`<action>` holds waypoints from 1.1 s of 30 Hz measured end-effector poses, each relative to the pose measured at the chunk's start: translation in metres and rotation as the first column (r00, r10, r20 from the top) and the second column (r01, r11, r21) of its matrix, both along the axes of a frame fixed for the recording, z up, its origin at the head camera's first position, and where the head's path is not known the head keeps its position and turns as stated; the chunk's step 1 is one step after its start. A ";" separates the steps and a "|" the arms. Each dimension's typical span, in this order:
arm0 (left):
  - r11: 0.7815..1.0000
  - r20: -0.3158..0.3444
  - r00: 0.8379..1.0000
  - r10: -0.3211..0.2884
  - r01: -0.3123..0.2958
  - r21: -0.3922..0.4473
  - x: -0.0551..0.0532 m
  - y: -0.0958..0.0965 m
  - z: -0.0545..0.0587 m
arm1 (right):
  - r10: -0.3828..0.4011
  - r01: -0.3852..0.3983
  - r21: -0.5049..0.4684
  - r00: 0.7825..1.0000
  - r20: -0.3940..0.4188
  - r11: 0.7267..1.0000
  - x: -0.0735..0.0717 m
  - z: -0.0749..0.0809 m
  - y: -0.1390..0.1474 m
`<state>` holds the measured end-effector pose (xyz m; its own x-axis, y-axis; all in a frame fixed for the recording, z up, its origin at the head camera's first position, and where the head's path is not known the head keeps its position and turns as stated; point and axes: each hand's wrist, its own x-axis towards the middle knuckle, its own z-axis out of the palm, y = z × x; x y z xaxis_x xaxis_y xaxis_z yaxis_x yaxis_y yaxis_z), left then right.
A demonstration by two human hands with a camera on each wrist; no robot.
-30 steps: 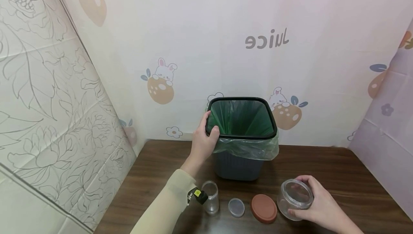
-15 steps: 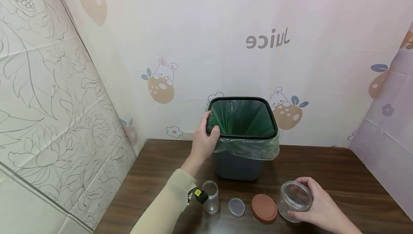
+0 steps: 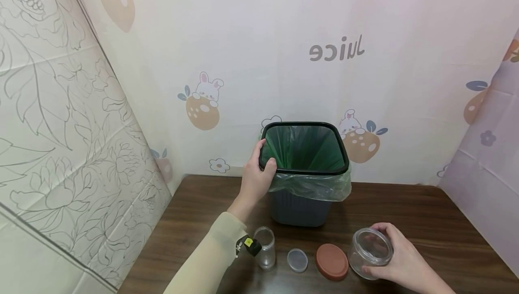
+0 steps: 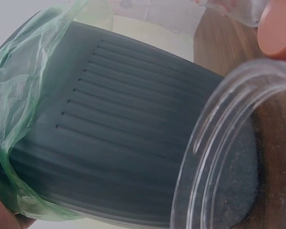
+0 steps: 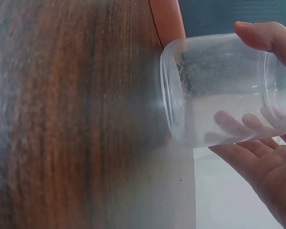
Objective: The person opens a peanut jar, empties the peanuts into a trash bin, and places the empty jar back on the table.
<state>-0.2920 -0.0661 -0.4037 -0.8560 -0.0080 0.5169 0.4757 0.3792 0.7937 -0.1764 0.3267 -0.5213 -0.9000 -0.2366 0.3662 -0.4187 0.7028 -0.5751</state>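
Note:
My left hand [image 3: 257, 177] grips the near left corner of the black rim of a dark grey trash bin [image 3: 300, 208]; a green plastic liner [image 3: 314, 188] is folded out under that rim. My right hand [image 3: 399, 253] holds a wide clear jar [image 3: 370, 253], thumb on one side and fingers around the other. In the right wrist view the jar [image 5: 219, 90] is see-through, has no lid, and its base is at the tabletop. A round brown-red lid [image 3: 331, 261] lies just left of the jar.
A narrow clear jar [image 3: 265, 249] without a lid stands by the left wrist, with a small translucent lid [image 3: 297, 260] to its right. Patterned curtains [image 3: 243, 82] close off the back and sides of the brown wooden table [image 3: 211, 195].
The right hand and the wide jar have shifted very slightly, the jar's mouth sitting a little lower in view. The left hand and the bin stay in place.

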 end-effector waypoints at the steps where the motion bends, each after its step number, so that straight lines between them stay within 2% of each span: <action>1: 1.000 0.001 1.000 0.000 0.000 0.000 0.000 0.000 0.000 | 0.003 -0.003 -0.001 1.000 0.004 1.000 0.000 0.000 0.000; 33: 1.000 -0.001 1.000 -0.006 0.006 -0.003 0.001 -0.001 0.001 | 0.009 -0.008 -0.013 0.999 0.033 1.000 0.000 0.000 -0.001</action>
<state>-0.2915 -0.0667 -0.4029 -0.8558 -0.0018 0.5173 0.4783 0.3785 0.7925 -0.1764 0.3257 -0.5215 -0.9095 -0.2397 0.3396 -0.4054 0.6920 -0.5973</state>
